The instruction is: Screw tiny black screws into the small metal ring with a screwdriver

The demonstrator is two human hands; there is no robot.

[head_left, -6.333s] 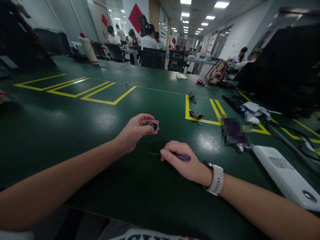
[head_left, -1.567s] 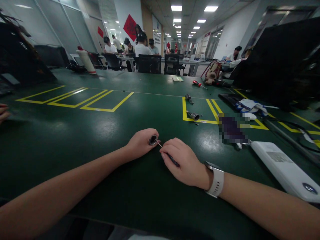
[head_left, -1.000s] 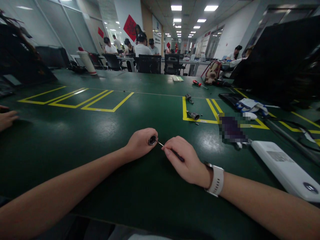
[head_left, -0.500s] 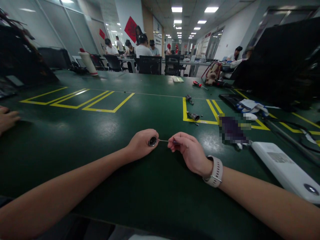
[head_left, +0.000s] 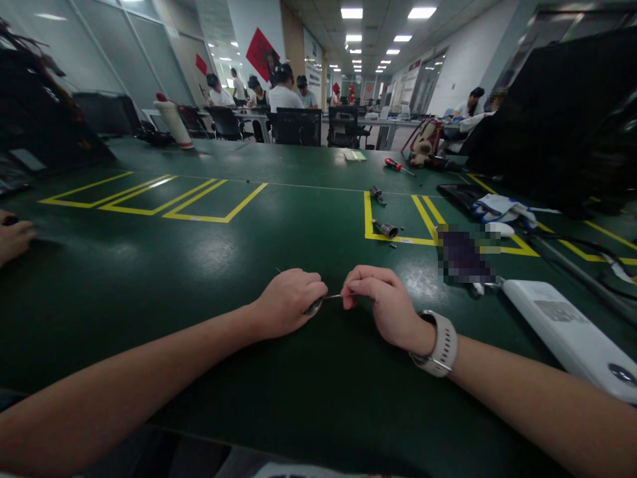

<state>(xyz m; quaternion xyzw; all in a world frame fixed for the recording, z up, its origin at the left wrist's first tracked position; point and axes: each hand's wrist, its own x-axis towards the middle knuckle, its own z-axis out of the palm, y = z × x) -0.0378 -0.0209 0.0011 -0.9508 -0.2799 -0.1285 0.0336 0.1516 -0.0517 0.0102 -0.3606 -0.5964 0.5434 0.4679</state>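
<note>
My left hand (head_left: 288, 302) rests on the green table, fingers curled over a small round metal part (head_left: 314, 307) whose rim peeks out under the fingertips. My right hand (head_left: 383, 302), a white watch on its wrist, pinches a thin screwdriver (head_left: 334, 296). Only a short piece of its metal shaft shows, running level from my right fingers into the metal part. The screwdriver's handle is hidden inside my right hand. Both hands lie close together near the table's front middle.
A white flat device (head_left: 562, 335) lies at the right. Two metal cylinders (head_left: 386, 229) and a red screwdriver (head_left: 395, 164) sit farther back among yellow tape lines (head_left: 368, 216). White gloves (head_left: 497, 209) lie right. Another person's hand (head_left: 14, 236) rests at the left edge. People sit at far tables.
My left hand has rolled over the round part, hiding its open face. My right hand has turned palm down and shifted slightly nearer, keeping the screwdriver shaft level in the part.
</note>
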